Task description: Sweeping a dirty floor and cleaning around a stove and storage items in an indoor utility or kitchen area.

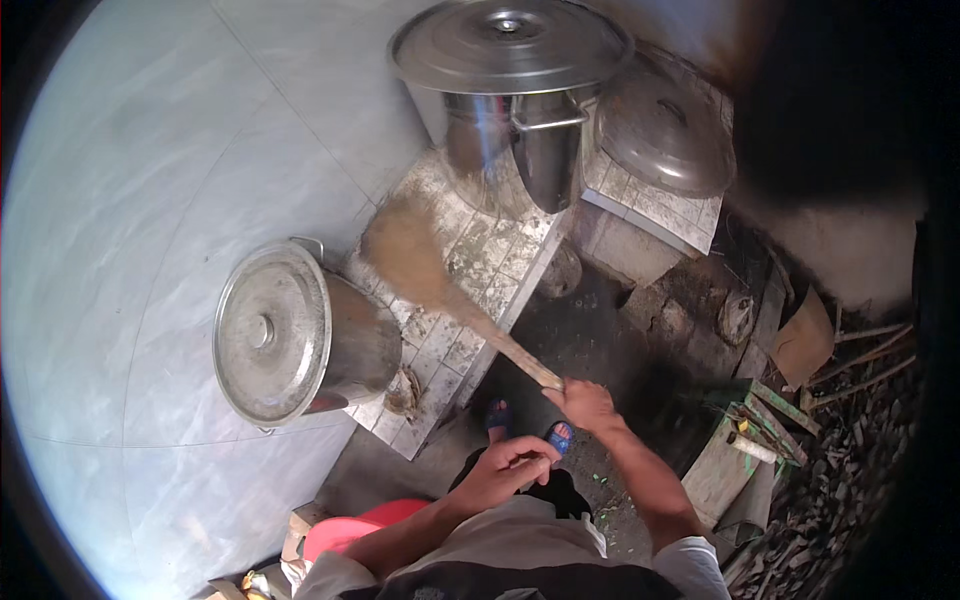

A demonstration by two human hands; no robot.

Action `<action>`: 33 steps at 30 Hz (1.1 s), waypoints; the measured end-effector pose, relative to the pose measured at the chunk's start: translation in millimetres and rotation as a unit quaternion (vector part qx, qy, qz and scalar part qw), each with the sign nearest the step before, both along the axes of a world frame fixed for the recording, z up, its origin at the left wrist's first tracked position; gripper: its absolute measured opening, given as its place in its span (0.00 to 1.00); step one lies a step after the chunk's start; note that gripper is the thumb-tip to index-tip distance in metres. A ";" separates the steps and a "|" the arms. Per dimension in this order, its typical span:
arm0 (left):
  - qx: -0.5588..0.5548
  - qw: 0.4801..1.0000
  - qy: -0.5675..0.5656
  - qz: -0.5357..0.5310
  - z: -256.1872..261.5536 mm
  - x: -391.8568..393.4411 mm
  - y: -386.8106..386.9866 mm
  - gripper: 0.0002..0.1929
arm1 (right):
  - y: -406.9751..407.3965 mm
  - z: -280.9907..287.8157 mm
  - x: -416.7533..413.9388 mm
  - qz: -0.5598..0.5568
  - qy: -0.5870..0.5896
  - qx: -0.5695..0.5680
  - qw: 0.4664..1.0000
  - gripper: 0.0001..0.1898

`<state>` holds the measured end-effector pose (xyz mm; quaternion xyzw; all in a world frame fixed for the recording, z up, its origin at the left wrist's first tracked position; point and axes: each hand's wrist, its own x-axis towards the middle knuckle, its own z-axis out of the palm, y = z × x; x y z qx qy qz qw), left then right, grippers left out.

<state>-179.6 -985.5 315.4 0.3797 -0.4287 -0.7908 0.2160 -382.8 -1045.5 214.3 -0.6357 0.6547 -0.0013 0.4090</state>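
My right hand [589, 405] grips the handle end of a straw broom [480, 321]. The broom's blurred brush head lies over a dirty white-tiled ledge [491, 289], close to the wall. In front of my shirt, my left hand [506, 469] has its fingers curled towards the thumb; whether anything small is between them is hard to see. A lidded metal stockpot [364, 345] stands on the ledge left of the broom. Beyond the brush is a taller, shiny stainless steel pot [480, 154] under a wide lid [510, 49]. A crumpled brown object [403, 394] rests near the ledge's front corner.
A domed metal lid [664, 142] covers part of a second tiled block at right. Wood pieces [855, 480] are heaped at lower right, beside a worn wooden box [724, 469]. Red plastic items [352, 525] sit at my lower left. A grey wall [165, 225] borders the ledge.
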 end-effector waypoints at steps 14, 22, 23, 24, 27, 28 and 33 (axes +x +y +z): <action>-0.012 0.998 0.064 0.014 -1.3 -39.8 -46.9 0.09 | 276.3 67.6 -96.0 -0.277 0.069 0.083 0.955 0.21; -0.145 0.969 0.081 0.181 28.0 -73.7 -197.3 0.12 | 278.9 80.5 -72.5 -0.294 0.138 0.023 0.946 0.26; -0.131 0.964 0.091 0.215 28.6 -81.3 -219.3 0.14 | 283.7 80.0 -74.2 -0.339 0.117 0.062 0.931 0.26; -0.129 0.954 0.107 0.249 28.4 -88.9 -238.8 0.18 | 288.6 78.9 -75.7 -0.380 0.095 0.101 0.914 0.26; -0.097 0.924 0.141 0.343 32.3 -114.6 -301.1 0.27 | 300.7 75.8 -70.9 -0.471 -0.065 0.085 0.876 0.12; -0.104 0.913 0.136 0.370 33.0 -122.3 -317.2 0.29 | 302.1 75.6 -65.6 -0.472 -0.062 0.084 0.875 0.12; -0.004 0.893 0.222 0.391 31.5 -137.6 -371.0 0.28 | 295.0 87.4 -22.1 -0.568 -0.168 0.146 0.792 0.14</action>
